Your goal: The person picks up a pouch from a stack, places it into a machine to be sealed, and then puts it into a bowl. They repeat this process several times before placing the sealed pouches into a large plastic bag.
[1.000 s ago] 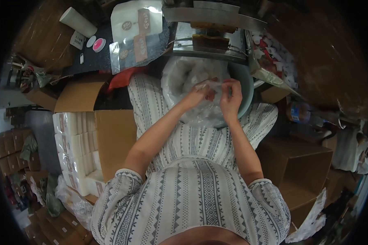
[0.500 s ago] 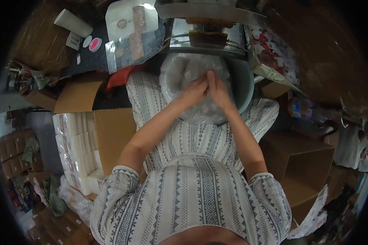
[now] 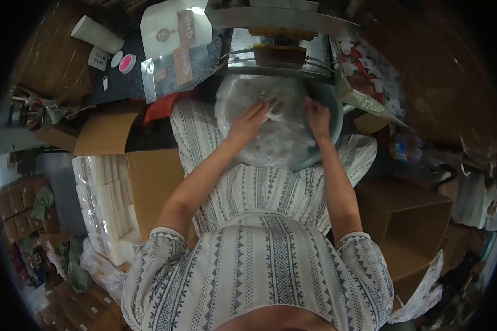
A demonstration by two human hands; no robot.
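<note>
A round pale green tub [image 3: 334, 129] sits between my knees, with a large crumpled clear plastic bag [image 3: 270, 146] filling most of it and spilling over the near rim. What lies inside the bag is hard to make out through the film. My left hand [image 3: 249, 122] lies on the bag's left part, fingers stretched toward the middle. Over the right side of the tub, my right hand [image 3: 318, 118] has its fingers curled in at the edge of the bag, seemingly pinching the film.
Behind the tub stands a metal machine [image 3: 281, 65]. At left, an open carton [image 3: 156, 185] holds stacked white packs [image 3: 107, 193]. An empty brown box [image 3: 403, 226] is at right. Printed pouches [image 3: 174, 27] and a pink-topped round tin [image 3: 127, 63] lie on the dark bench.
My hands were together over the middle of the bag. They have parted, the left going left and the right going right, and the bag looks flatter and more spread.
</note>
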